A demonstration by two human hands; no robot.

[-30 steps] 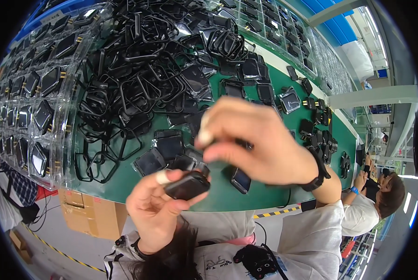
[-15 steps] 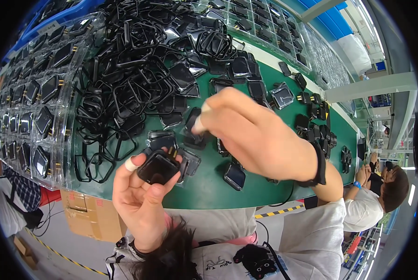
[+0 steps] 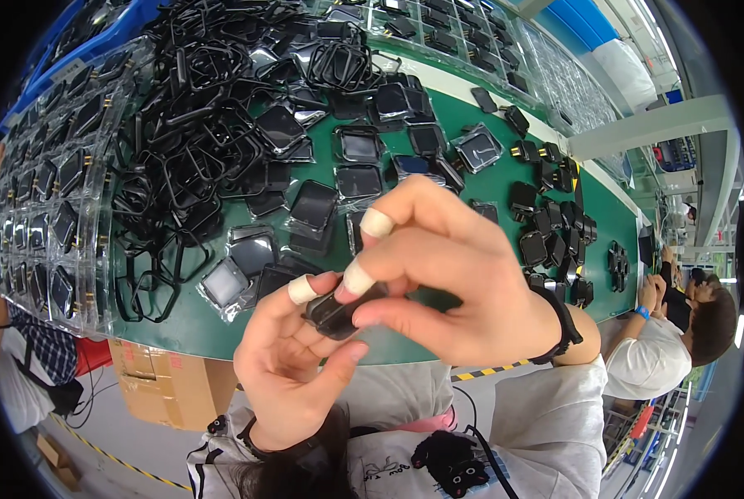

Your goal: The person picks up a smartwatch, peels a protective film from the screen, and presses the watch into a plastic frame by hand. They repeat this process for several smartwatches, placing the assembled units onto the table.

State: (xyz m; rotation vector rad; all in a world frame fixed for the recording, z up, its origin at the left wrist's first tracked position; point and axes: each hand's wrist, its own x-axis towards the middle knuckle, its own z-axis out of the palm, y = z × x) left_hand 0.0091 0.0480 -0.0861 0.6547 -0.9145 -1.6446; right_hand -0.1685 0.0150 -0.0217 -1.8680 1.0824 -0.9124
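Observation:
Above the table's near edge, a small black rounded-square case [image 3: 332,318] with a glossy face sits between my two hands. My left hand [image 3: 287,370] cradles it from below, with its fingers curled around the side. The thumb and fingers of my right hand [image 3: 451,279] pinch its right side and partly cover it. White tape wraps several fingertips. Just behind my left hand lie a clear-wrapped flat square panel [image 3: 225,283] and a few black square panels [image 3: 312,205]. Thin black square frames [image 3: 152,283] lie loose farther left.
A tangled heap of black frames [image 3: 214,116] covers the table's back left. Clear trays [image 3: 56,200] of black cases stand left and at the back. Black cases with gold prongs [image 3: 555,233] cluster on the right. A co-worker [image 3: 655,358] sits at right; a cardboard box [image 3: 168,382] is below.
My right hand has come from the panels back to the case, and now grips it with the left. The case has tilted and moved right. The view has shifted slightly.

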